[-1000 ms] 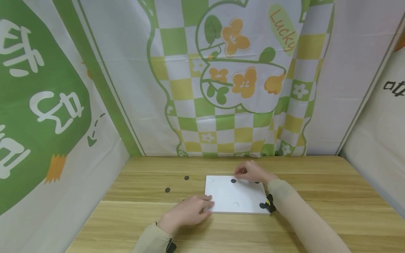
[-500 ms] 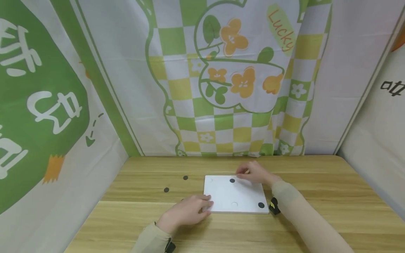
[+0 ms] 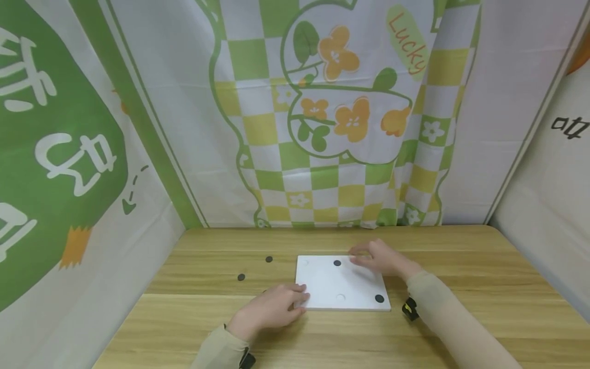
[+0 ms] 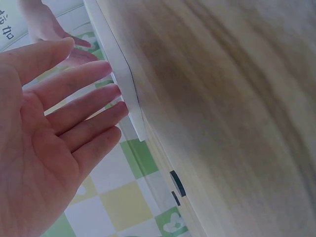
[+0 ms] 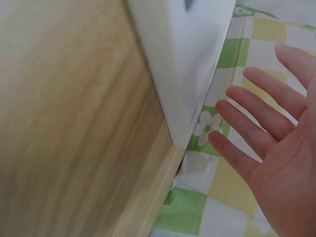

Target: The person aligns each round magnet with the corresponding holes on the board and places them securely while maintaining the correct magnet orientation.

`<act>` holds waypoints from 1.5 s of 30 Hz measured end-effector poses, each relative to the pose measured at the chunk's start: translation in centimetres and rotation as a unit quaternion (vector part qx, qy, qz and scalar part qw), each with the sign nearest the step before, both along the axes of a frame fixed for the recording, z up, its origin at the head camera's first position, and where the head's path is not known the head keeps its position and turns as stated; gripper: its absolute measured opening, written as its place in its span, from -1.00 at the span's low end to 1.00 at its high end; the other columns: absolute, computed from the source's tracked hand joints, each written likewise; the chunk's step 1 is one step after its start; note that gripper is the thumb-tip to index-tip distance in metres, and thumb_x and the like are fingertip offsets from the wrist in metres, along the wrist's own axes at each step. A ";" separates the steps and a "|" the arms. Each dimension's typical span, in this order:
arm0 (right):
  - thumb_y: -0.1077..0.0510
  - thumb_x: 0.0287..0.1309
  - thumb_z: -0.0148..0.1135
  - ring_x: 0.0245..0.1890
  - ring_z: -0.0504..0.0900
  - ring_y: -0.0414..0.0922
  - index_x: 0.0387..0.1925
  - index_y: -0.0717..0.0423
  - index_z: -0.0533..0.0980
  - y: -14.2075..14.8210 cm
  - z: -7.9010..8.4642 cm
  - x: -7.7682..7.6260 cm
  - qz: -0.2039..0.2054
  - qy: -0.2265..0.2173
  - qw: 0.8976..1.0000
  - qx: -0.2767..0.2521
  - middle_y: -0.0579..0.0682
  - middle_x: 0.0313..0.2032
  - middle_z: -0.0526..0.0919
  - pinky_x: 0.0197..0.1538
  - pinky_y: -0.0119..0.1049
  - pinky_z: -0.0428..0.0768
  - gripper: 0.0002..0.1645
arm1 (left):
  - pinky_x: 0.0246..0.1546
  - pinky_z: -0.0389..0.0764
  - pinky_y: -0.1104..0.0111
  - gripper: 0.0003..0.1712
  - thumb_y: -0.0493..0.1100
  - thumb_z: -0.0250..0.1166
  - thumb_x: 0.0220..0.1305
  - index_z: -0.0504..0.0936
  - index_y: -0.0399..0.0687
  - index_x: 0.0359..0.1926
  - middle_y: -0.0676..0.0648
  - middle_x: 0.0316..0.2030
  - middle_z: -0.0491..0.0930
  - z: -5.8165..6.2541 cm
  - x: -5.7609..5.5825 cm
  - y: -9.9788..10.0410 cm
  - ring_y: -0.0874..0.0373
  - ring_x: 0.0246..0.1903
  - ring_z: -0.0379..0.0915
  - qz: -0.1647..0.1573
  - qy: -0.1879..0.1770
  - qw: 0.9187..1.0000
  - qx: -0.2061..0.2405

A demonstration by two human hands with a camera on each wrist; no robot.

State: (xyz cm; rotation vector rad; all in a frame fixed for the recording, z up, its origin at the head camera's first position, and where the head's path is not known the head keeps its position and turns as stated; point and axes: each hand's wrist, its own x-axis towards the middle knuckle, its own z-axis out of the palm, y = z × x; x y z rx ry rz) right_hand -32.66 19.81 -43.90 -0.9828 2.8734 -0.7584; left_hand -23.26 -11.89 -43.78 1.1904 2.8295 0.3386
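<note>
A white rectangular board (image 3: 322, 282) lies flat on the wooden table. One black disc (image 3: 337, 263) sits near the middle of its far edge, another black disc (image 3: 379, 298) at its near right corner. Two round recesses show bare: a far left recess (image 3: 306, 262) and a near middle recess (image 3: 340, 297). My left hand (image 3: 274, 307) rests its straight fingertips on the board's left edge. Over the far right part hovers my right hand (image 3: 381, 257), its fingers extended, hiding that corner. In the right wrist view its palm (image 5: 286, 163) holds nothing.
Two loose black discs, a farther disc (image 3: 269, 259) and a nearer disc (image 3: 241, 277), lie on the table (image 3: 207, 323) left of the board. Something dark peeks out behind my left hand. A patterned curtain (image 3: 276, 200) hangs behind the table's far edge.
My right hand had its fingertips together at the board's far edge; now they are spread and the hand has shifted slightly right. My left hand stays at the board's left edge.
</note>
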 end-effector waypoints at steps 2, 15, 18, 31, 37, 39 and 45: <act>-0.14 0.30 0.07 0.12 0.55 0.11 0.05 0.18 0.55 0.1 0.0 0.3 -0.001 0.002 1.000 0.009 0.13 0.06 0.62 0.22 0.06 0.48 -0.47 | 0.21 0.48 0.24 -0.61 -0.06 0.17 0.31 0.57 -0.04 0.12 -0.12 0.19 0.49 0.1 0.1 0.0 0.03 0.18 0.45 0.001 -0.002 1.000 0.001; -0.02 0.28 0.14 0.04 0.61 0.05 -0.01 0.18 0.59 0.6 0.3 2.5 0.020 0.043 0.999 0.025 0.15 0.04 0.63 0.12 -0.01 0.58 -0.59 | 0.23 0.46 0.23 -0.61 -0.07 0.16 0.32 0.57 -0.06 0.12 -0.13 0.20 0.49 0.4 0.2 0.1 0.03 0.19 0.43 0.001 -0.008 1.000 0.004; -0.02 0.27 0.15 0.04 0.61 0.05 0.00 0.15 0.59 0.7 0.2 3.0 0.018 0.041 0.999 0.032 0.17 0.06 0.61 0.11 0.00 0.58 -0.59 | 0.23 0.46 0.23 -0.61 -0.07 0.15 0.32 0.57 -0.06 0.12 -0.12 0.20 0.48 0.3 0.2 0.1 0.03 0.19 0.43 0.002 -0.007 1.000 0.003; -0.05 0.28 0.14 0.04 0.62 0.03 -0.02 0.16 0.60 1.5 -0.2 4.2 0.053 0.074 0.996 0.018 0.15 0.02 0.64 0.09 -0.05 0.60 -0.58 | 0.23 0.46 0.22 -0.61 -0.05 0.16 0.32 0.59 -0.07 0.11 -0.12 0.19 0.50 0.3 0.2 0.1 0.02 0.18 0.44 0.004 -0.002 1.000 0.001; -0.01 0.26 0.17 -0.01 0.65 0.02 -0.04 0.19 0.61 1.8 -0.4 4.9 0.071 0.110 0.991 0.021 0.12 -0.05 0.68 0.02 -0.08 0.65 -0.60 | 0.23 0.46 0.22 -0.61 -0.05 0.16 0.32 0.59 -0.07 0.11 -0.12 0.19 0.49 0.4 0.2 0.1 0.02 0.18 0.44 0.005 -0.006 1.000 0.001; -0.01 0.25 0.18 0.00 0.64 0.02 -0.04 0.18 0.61 1.9 -0.5 5.3 0.068 0.109 0.991 0.022 0.10 -0.05 0.68 0.03 -0.07 0.64 -0.60 | 0.23 0.46 0.22 -0.60 -0.04 0.16 0.32 0.58 -0.06 0.11 -0.12 0.19 0.49 0.3 0.2 0.1 0.02 0.18 0.44 0.005 -0.005 1.000 0.001; -0.03 0.27 0.15 0.03 0.63 0.05 0.00 0.18 0.59 2.2 -0.6 6.2 0.065 0.094 0.993 0.031 0.12 -0.01 0.66 0.05 -0.03 0.62 -0.57 | 0.23 0.46 0.22 -0.61 -0.04 0.16 0.32 0.59 -0.07 0.10 -0.13 0.19 0.49 0.2 0.0 0.1 0.02 0.18 0.44 0.001 0.001 1.000 0.002</act>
